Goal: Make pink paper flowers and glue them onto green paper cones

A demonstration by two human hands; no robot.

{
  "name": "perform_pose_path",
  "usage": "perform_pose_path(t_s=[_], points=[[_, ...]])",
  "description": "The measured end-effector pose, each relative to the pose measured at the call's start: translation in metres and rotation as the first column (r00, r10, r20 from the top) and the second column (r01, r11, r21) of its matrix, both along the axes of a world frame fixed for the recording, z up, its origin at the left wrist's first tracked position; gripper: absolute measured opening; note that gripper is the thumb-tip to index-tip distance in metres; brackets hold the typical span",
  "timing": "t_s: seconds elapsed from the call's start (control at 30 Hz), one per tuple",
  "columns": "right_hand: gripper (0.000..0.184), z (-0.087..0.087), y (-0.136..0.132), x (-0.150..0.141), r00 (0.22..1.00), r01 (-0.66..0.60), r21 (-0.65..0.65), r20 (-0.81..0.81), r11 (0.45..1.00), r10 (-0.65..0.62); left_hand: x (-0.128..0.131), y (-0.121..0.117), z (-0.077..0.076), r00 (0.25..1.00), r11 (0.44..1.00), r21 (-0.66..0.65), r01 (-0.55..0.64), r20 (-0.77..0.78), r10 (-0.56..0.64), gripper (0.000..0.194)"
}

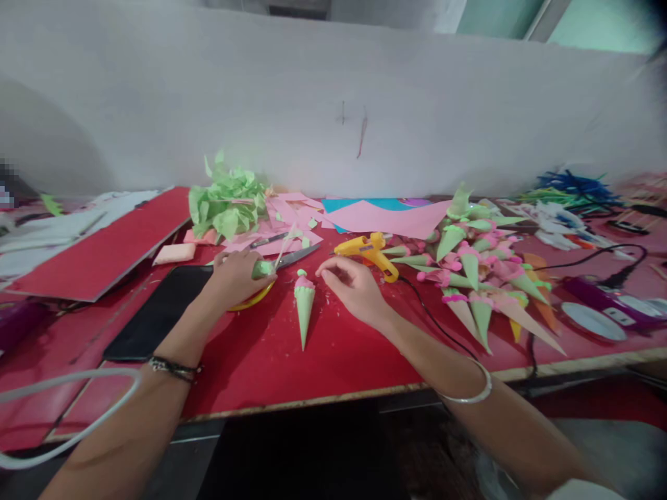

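My left hand (234,276) is closed round a small wad of green tissue (263,268), resting over a yellow ring-shaped thing (253,299) on the red table (338,347). A green paper cone (303,309) with a pink top lies flat between my hands. My right hand (351,286) rests on the table just right of the cone, fingers curled with the tips pinched; what they hold, if anything, is too small to see. A yellow glue gun (369,251) lies right behind that hand.
A pile of finished cones (479,285) lies to the right. Crumpled green tissue (226,203), pink paper sheets (385,217) and scissors (292,255) are at the back. A black phone (156,312) lies left, a red board (104,250) further left. A black cable (432,319) crosses the table.
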State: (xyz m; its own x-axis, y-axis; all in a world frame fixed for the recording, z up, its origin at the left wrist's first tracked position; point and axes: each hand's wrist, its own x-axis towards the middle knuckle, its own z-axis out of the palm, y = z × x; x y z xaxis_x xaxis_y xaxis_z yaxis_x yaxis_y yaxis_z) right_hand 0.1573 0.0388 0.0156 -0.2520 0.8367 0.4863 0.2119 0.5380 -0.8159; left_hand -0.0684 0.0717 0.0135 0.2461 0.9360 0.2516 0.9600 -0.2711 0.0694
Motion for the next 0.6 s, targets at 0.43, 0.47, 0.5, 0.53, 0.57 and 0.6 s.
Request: perform_pose_path(t_s=[0.43,0.47,0.5,0.53,0.57,0.6], points=[[0.014,-0.003,-0.001,0.0,0.993,-0.1,0.072,0.065,0.992,0.095,0.049,-0.026,0.004,0.901,0.929,0.058,0.365,0.229,-0.368,0.037],[0.015,-0.003,-0.001,0.0,0.994,-0.098,0.069,0.065,0.993,0.093,0.05,-0.026,0.004,0.902,0.929,0.056,0.365,0.224,-0.368,0.034],[0.014,-0.003,-0.001,0.0,0.993,-0.102,0.067,0.063,0.992,0.098,0.05,-0.027,0.003,0.903,0.929,0.051,0.367,0.219,-0.369,0.032],[0.014,-0.003,-0.001,0.0,0.992,-0.112,0.066,0.057,0.991,0.109,0.05,-0.027,0.003,0.903,0.927,0.045,0.372,0.213,-0.372,0.029],[0.013,-0.003,-0.001,0.0,0.991,-0.126,0.066,0.049,0.99,0.123,0.051,-0.027,0.003,0.903,0.926,0.039,0.376,0.207,-0.376,0.027],[0.013,-0.003,0.0,0.0,0.989,-0.142,0.067,0.042,0.988,0.139,0.051,-0.028,0.003,0.903,0.924,0.033,0.381,0.2,-0.38,0.025]])
